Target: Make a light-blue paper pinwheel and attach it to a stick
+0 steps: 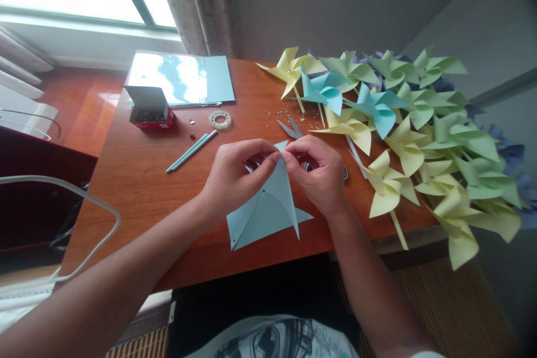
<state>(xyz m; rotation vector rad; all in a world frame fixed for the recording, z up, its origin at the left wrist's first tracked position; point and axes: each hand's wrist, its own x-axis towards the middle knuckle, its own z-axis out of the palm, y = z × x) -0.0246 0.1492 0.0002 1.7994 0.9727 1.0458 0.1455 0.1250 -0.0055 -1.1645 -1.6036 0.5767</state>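
Note:
A light blue sheet of paper point(266, 210), slit into pointed flaps and with small punched holes, hangs from both hands above the desk's front part. My left hand point(245, 168) pinches its upper corner between thumb and forefinger. My right hand point(315, 170) pinches the same corner from the other side, the two sets of fingertips nearly touching. Whether something small sits between the fingertips is hidden. Under and beyond my right hand lie scissors point(291, 127), blades pointing away, their handles partly covered.
On the wooden desk point(126, 190), finished paper pinwheels point(380, 109) crowd the right side. At the left are light blue paper sticks point(191, 151), a tape roll point(220, 119), a small red box point(151, 114) of dark pieces and stacked blue sheets point(220, 79). A white cable point(113, 218) curves along the left edge.

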